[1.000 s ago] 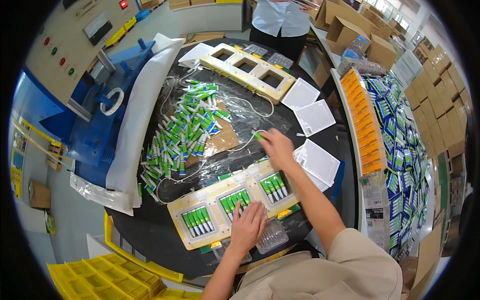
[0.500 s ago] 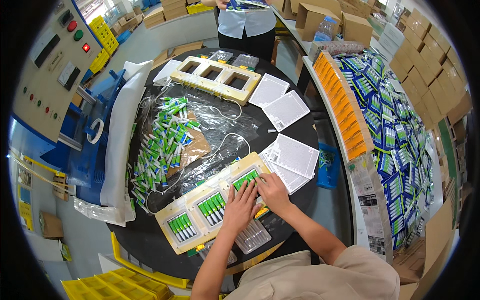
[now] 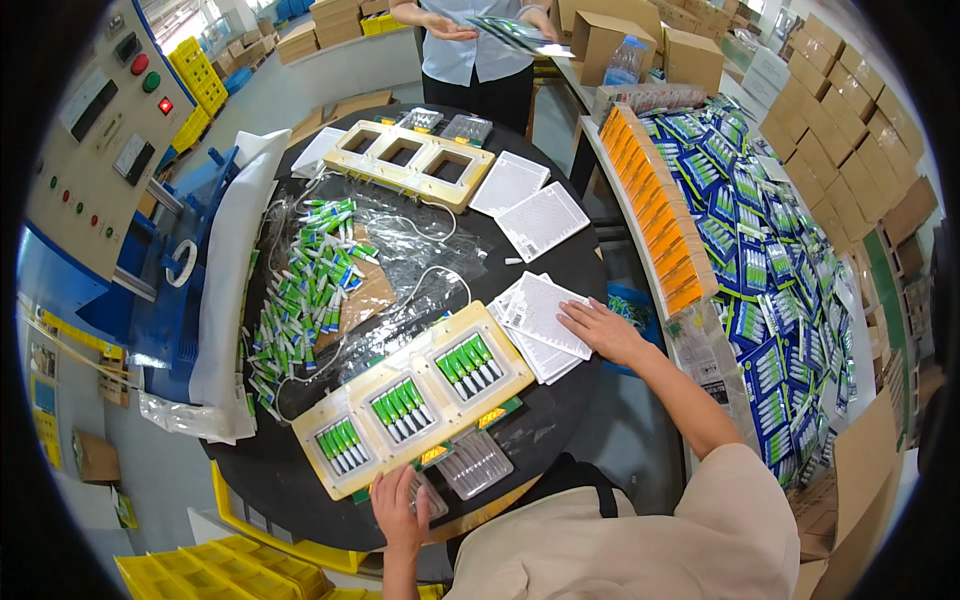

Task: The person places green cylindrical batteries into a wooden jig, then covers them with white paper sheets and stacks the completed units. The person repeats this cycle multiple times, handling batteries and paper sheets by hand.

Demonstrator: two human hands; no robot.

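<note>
Before me lies a cream frame [image 3: 518,368] with three windows, each holding a row of small green-and-white tubes [image 3: 467,367] with dark tips. My left hand [image 3: 398,510] is at the frame's lower left edge, fingers apart, over a clear plastic blister [image 3: 430,497]. Another clear blister [image 3: 475,465] sticks out beneath the frame's near side. Further right, my right hand [image 3: 605,332] rests with outstretched fingers on the top sheet of a stack of white printed cards [image 3: 545,312].
Loose tubes [image 3: 305,290] are piled left on the round black table [image 3: 560,430]. Beyond stand a second windowed frame [image 3: 482,167] and more white cards [image 3: 540,222]. A control panel [image 3: 105,130] is left; packaged tubes [image 3: 760,280] are heaped right. Opposite, a person [image 3: 475,55] handles cards.
Both hands have left the tubes in the right window. My right hand has moved right onto the white cards, my left down to the frame's near left edge.
</note>
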